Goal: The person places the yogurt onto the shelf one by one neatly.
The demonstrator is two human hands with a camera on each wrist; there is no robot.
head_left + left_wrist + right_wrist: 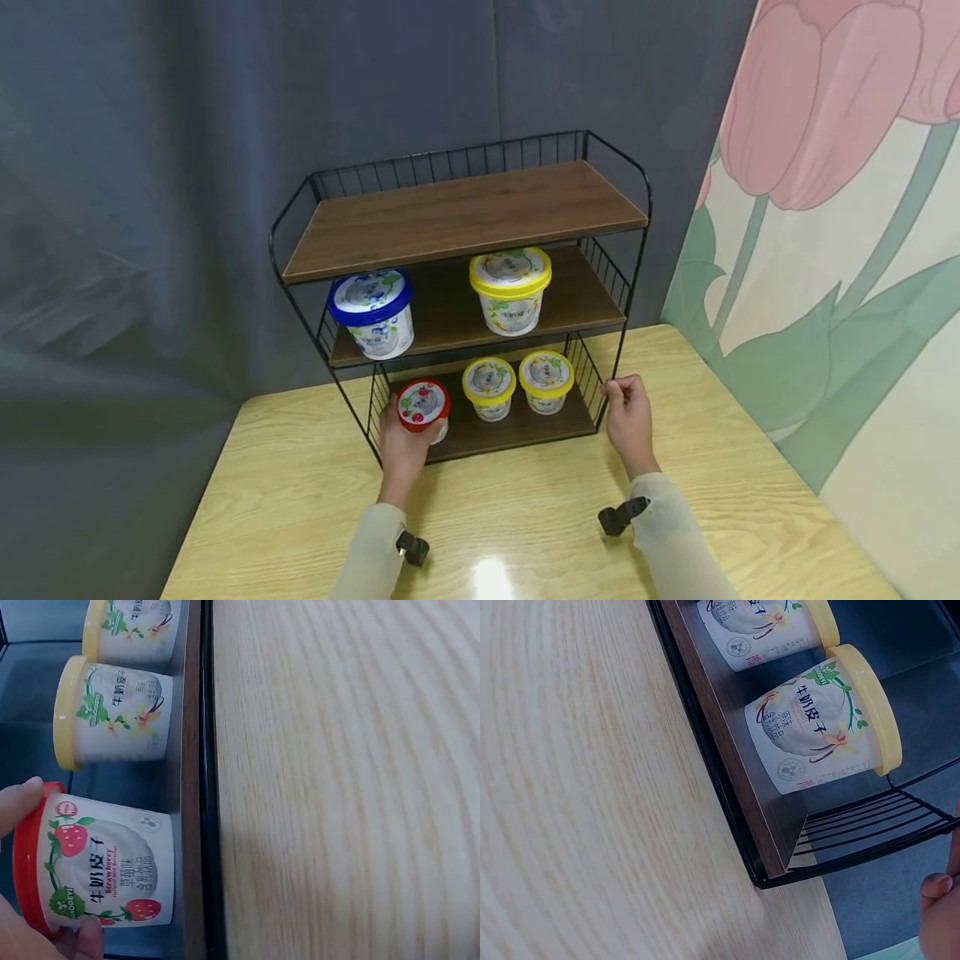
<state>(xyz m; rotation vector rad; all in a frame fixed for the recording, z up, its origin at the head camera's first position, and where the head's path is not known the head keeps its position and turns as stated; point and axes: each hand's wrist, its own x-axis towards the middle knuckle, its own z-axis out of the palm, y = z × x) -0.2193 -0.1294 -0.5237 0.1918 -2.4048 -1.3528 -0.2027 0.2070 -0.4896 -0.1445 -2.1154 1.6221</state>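
My left hand grips a strawberry tub with a red lid, at the left end of the bottom shelf. The thumb lies by the lid and the fingers come round its other side. To its right stand two small yellow-lidded tubs, side by side on the same board. At the right front post of the black wire rack, my right hand pinches the metal with thumb and fingers. Only part of that hand shows at the right edge of the right wrist view.
On the middle shelf stand a large blue-lidded tub at left and a large yellow-lidded tub farther right. The top shelf is a brown board above them. A dark curtain hangs behind the wooden table.
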